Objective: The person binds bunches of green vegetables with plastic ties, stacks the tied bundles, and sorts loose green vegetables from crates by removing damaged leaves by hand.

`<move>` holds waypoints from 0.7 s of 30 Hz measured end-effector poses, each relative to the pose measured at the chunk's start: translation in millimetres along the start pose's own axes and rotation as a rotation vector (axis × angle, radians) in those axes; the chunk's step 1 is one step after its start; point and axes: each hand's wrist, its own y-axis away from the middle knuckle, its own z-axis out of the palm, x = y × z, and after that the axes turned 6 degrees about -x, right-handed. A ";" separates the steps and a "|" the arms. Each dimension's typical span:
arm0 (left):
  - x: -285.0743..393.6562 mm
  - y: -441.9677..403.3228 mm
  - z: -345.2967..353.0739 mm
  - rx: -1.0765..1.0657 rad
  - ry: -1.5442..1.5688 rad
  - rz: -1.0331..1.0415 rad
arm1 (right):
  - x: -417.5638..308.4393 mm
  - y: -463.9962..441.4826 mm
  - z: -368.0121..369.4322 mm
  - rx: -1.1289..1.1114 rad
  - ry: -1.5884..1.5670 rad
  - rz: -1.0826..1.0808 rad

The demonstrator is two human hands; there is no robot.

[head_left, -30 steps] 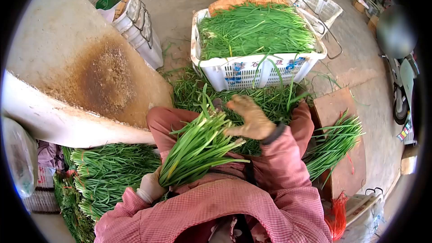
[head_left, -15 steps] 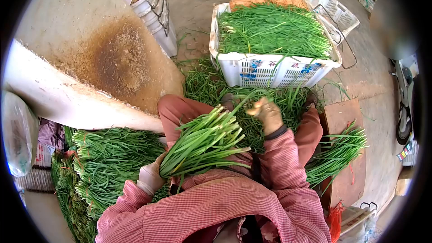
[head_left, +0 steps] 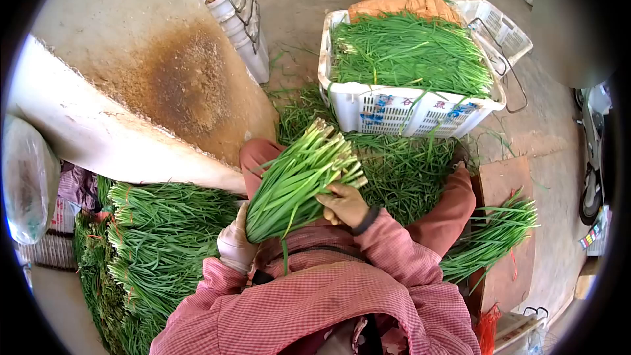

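Note:
A bunch of long green stalks (head_left: 299,181) lies slanted over my lap, its pale cut ends pointing up and right. My left hand (head_left: 236,240), in a pale glove, is wrapped round the leafy lower end. Against the right side of the bunch, near the pale ends, my right hand (head_left: 345,205) presses with bent fingers. Beyond my knees stands a white crate (head_left: 414,108) heaped with green stalks (head_left: 411,52). Loose leaves (head_left: 401,171) cover the floor between my legs and the crate.
Tied bundles (head_left: 164,243) are stacked at the left. A smaller bundle (head_left: 493,236) rests on a brown board (head_left: 513,269) at the right, above red ties (head_left: 487,329). A stained pale slab (head_left: 118,79) rises at the left, near white stacked containers (head_left: 246,33).
My right hand has come down from over the leaves on the floor to the side of the bunch. The bunch stands a little more upright. The view has shifted.

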 end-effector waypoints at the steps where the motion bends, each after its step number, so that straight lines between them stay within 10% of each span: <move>1: -5.5 0.9 3.4 0.008 -0.003 -0.002 | 7.1 4.3 -5.6 -0.103 -0.139 -0.066; 8: -15.5 7.8 28.3 -0.009 0.040 0.081 | 2.5 51.4 -25.4 -0.363 -0.690 -0.262; 12: -22.0 11.9 33.9 0.001 0.055 0.085 | -39.1 92.5 -71.8 0.283 -1.049 -0.737; 13: -21.3 10.9 32.6 -0.002 0.056 0.086 | -27.3 95.9 -111.1 0.090 -0.990 -0.915; 14: -20.4 11.2 32.7 -0.001 0.067 0.070 | -34.3 97.0 -127.2 0.362 -0.762 -0.854; 17: -16.3 10.8 36.7 0.006 0.063 0.060 | -17.5 84.2 -113.8 1.433 1.220 -0.153; 21: -9.9 14.3 34.0 0.027 -0.017 0.054 | -14.4 45.0 -18.5 0.719 1.045 -0.634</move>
